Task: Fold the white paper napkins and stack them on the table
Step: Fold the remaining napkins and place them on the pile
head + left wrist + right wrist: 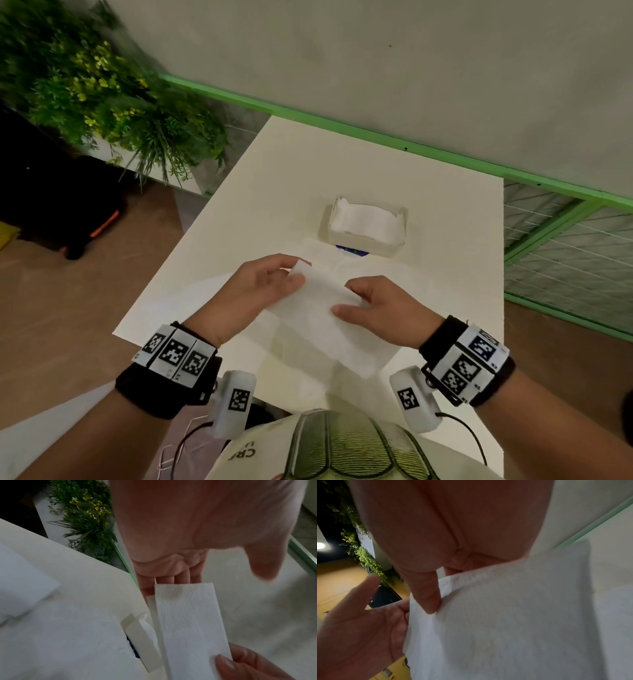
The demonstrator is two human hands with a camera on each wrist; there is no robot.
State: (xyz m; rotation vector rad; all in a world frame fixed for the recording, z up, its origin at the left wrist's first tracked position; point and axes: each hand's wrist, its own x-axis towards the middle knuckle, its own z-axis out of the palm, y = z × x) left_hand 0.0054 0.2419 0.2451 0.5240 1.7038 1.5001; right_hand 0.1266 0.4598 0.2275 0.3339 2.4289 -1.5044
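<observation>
A white paper napkin (320,308), folded into a long strip, hangs in the air between my hands above the white table (445,212). My right hand (346,298) pinches its near end, with the thumb (428,599) on top and the fingers behind. My left hand (294,272) is at the far end. Its fingers (178,578) lie straight behind the paper and its thumb (264,563) is lifted off the napkin (188,622). An open white box (364,238) holding more napkins stands just beyond my hands.
More flat white paper (60,635) lies on the table under and left of my hands. A leafy plant (102,102) and a dark bag (68,205) are off the table's left edge. A green rail (376,135) and a wall close off the far side.
</observation>
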